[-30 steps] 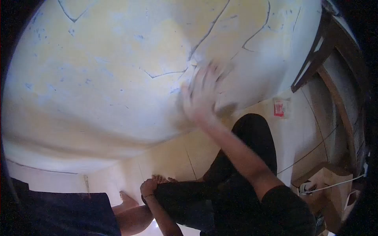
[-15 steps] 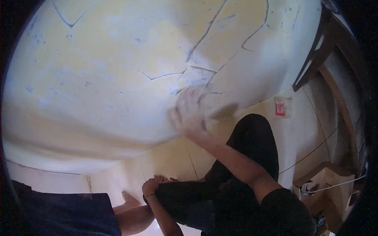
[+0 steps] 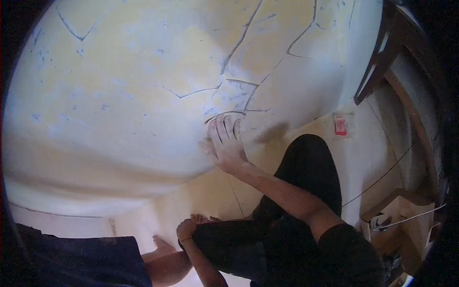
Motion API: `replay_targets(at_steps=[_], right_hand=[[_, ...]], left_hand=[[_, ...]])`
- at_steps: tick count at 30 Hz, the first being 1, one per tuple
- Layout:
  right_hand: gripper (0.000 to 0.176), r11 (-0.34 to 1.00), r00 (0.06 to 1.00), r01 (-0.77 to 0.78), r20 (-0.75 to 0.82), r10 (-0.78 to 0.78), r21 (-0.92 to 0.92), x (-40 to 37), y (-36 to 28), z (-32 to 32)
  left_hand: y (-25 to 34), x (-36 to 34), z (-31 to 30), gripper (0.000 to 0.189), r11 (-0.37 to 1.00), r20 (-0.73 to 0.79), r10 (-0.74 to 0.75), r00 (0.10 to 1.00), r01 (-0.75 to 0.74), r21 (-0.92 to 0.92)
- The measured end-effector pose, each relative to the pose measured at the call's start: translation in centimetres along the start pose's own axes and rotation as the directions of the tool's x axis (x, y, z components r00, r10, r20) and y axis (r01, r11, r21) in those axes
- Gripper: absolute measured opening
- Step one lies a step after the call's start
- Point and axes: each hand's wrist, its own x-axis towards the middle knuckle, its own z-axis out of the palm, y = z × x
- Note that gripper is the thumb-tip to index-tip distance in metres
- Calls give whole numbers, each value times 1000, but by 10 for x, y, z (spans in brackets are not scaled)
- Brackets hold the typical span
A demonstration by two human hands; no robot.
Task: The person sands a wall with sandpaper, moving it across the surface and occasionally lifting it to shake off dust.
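My right hand (image 3: 228, 143) is pressed against a patchy white and yellowish wall (image 3: 119, 115), fingers almost straight and thumb to the left. A thin curved sheet edge (image 3: 224, 114), dark along its rim, shows past the fingertips; it looks like sandpaper, mostly hidden under the hand. Just above it, the wall has a chipped, bluish patch (image 3: 234, 93) edged by dark cracks. My left hand (image 3: 185, 229), with a thin band at the wrist, is closed over my bent knee in black trousers. Its fingertips are hidden.
Another person's dark shorts (image 3: 91, 258) and bare leg (image 3: 167, 268) are close on the left. An open cardboard box (image 3: 401, 215) with a white cable stands at the lower right. A red and white packet (image 3: 340, 125) lies on the tiled floor. Dark wooden framing (image 3: 377, 62) rises at the right.
My right hand, blurred by motion before, now shows sharply a little lower on the wall, with the curved sheet edge visible. My left hand stays at the knee. The view has shifted slightly.
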Motion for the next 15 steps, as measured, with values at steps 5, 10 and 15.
replay_targets(at_steps=[5, 10, 15], right_hand=[[72, 988, 917, -51, -386, 104, 145, 70, 17, -79], [70, 998, 963, -5, -267, 20, 56, 46, 18, -52], [67, 987, 988, 24, -152, 0, 156, 25, 6, -28]], left_hand=[[-28, -1, 41, 36, 997, -116, 74, 991, -69, 42], [20, -17, -12, 35, 994, -8, -106, 994, 105, -20], [-11, 1, 12, 43, 996, -55, -86, 995, 86, -8]])
